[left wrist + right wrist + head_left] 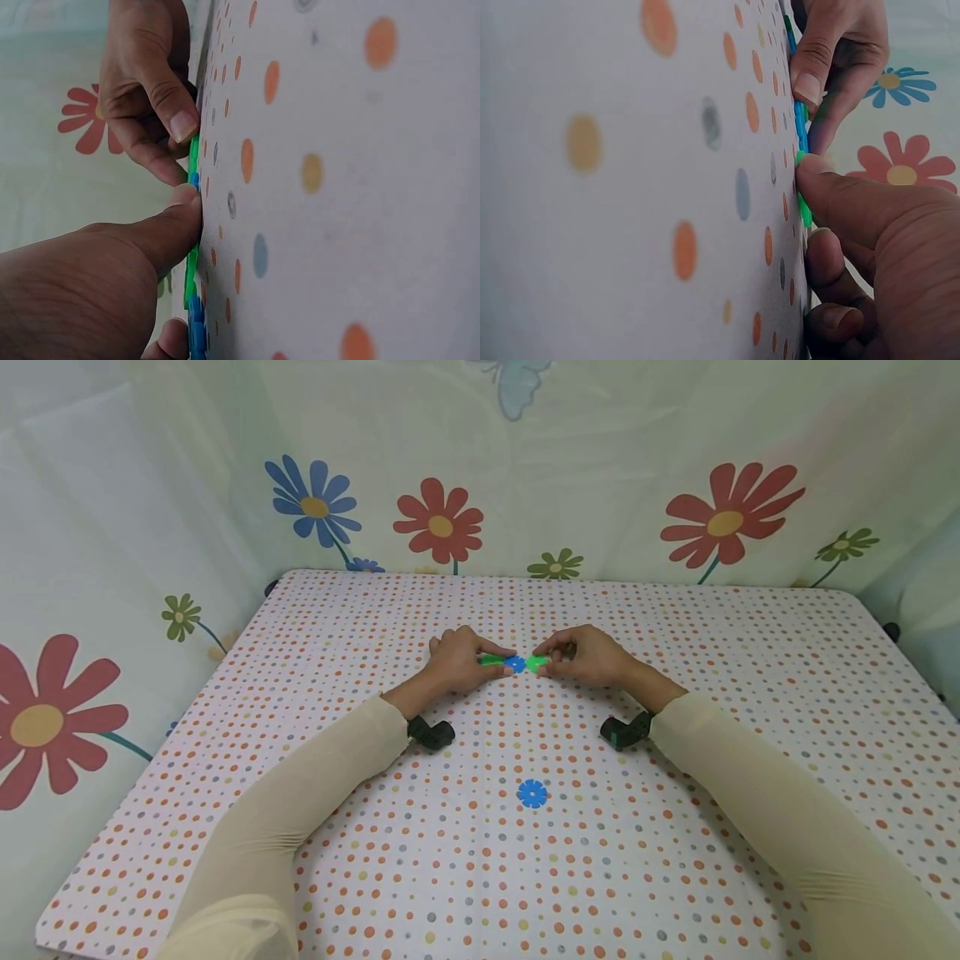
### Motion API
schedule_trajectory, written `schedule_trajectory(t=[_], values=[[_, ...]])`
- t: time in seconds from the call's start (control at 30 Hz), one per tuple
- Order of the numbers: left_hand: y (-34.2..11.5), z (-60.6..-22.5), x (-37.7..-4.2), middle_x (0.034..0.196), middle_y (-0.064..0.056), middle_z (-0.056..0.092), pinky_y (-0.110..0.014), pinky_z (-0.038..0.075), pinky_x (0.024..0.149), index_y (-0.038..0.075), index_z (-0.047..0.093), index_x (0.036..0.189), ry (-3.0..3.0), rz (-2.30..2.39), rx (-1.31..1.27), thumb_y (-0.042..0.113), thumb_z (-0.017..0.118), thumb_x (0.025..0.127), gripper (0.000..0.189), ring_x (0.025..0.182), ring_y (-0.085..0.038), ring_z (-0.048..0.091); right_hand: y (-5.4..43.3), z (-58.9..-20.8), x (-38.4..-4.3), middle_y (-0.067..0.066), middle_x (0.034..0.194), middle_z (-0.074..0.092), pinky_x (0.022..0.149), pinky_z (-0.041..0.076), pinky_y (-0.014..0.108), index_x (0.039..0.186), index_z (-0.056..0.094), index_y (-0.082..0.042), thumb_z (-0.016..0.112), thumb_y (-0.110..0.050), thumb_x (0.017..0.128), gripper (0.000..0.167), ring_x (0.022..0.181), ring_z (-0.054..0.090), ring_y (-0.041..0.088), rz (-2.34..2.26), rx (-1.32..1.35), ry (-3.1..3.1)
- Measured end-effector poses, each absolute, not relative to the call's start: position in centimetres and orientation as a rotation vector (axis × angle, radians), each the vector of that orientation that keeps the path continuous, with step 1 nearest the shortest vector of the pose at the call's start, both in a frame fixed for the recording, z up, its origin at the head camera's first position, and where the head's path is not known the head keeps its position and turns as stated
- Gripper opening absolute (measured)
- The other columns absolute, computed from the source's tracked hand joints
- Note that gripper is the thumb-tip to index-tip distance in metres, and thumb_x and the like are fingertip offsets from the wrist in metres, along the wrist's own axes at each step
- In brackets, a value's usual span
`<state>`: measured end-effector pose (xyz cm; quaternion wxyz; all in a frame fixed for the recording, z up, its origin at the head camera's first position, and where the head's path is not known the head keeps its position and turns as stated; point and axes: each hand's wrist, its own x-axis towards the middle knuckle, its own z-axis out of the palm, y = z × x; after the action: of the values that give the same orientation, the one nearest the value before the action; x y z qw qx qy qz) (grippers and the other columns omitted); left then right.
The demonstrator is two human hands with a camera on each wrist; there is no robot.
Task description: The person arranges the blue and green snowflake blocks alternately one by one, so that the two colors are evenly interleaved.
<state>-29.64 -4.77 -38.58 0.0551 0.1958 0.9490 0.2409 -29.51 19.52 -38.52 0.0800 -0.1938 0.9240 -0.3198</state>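
Near the middle of the table, my left hand (463,658) pinches a notched blue plastic disc (515,664) between thumb and index finger. Left of it, a green disc (491,659) shows between those fingers. In the left wrist view another blue disc (196,326) sits at the end of that green one, under the hand. Opposite, my right hand (588,653) pinches a light green disc (535,662), its edge against the blue disc. Whether their notches are interlocked I cannot tell. All these pieces lie flat, in line, on or just above the tabletop.
A loose blue notched disc (532,793) lies on the dotted tabletop (420,877), nearer the body. Black wrist cameras (435,734) hang below both wrists. A flower-printed curtain (600,460) stands behind the table's far edge and along its left side.
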Motion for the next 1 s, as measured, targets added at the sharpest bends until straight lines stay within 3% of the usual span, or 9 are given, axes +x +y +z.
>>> schedule_trajectory(t=[0.27, 0.5, 0.8, 1.0], values=[[-5.0, -38.4, -29.6, 0.092, 0.002, 0.064, -0.043, 0.03, 0.082, 0.045, 0.068, 0.12, 2.885, 0.73, 0.61, 0.053, 0.071, 0.086, 0.036, 0.089, -0.022, 0.052, 19.4, -38.3, -29.3, 0.004, 0.088, 0.066, 0.068, 0.042, 0.029, 0.116, 0.072, -0.01, 0.076, -0.029, 0.087, 0.035, 0.075, 0.054, 0.017, -0.966, -0.58, 2.781], [-4.9, -38.7, -29.6, 0.081, 0.002, 0.061, -0.045, 0.031, 0.083, 0.045, 0.068, 0.122, 2.895, 0.701, 0.637, 0.054, 0.07, 0.086, 0.036, 0.087, -0.023, 0.053, 19.5, -38.4, -28.8, 0.005, 0.094, 0.066, 0.068, 0.041, 0.031, 0.136, 0.058, -0.011, 0.077, -0.03, 0.086, 0.056, 0.076, 0.052, 0.019, -0.943, -0.579, 2.791], [-4.7, -38.6, -29.4, 0.1, -0.001, 0.063, -0.046, 0.031, 0.085, 0.046, 0.067, 0.122, 2.885, 0.693, 0.616, 0.054, 0.069, 0.087, 0.036, 0.096, -0.026, 0.053, 19.4, -38.0, -26.8, 0.006, 0.09, 0.059, 0.068, 0.039, 0.032, 0.146, 0.043, -0.009, 0.079, -0.031, 0.085, 0.074, 0.075, 0.048, 0.02, -0.97, -0.51, 2.737], [-4.9, -38.7, -29.5, 0.104, -0.001, 0.063, -0.045, 0.033, 0.084, 0.046, 0.067, 0.122, 2.907, 0.682, 0.62, 0.054, 0.069, 0.087, 0.037, 0.1, -0.026, 0.054, 19.0, -37.8, -23.8, 0.005, 0.082, 0.052, 0.066, 0.038, 0.03, 0.14, 0.04, -0.005, 0.081, -0.028, 0.083, 0.074, 0.07, 0.043, 0.017, -1.042, -0.575, 2.617]])
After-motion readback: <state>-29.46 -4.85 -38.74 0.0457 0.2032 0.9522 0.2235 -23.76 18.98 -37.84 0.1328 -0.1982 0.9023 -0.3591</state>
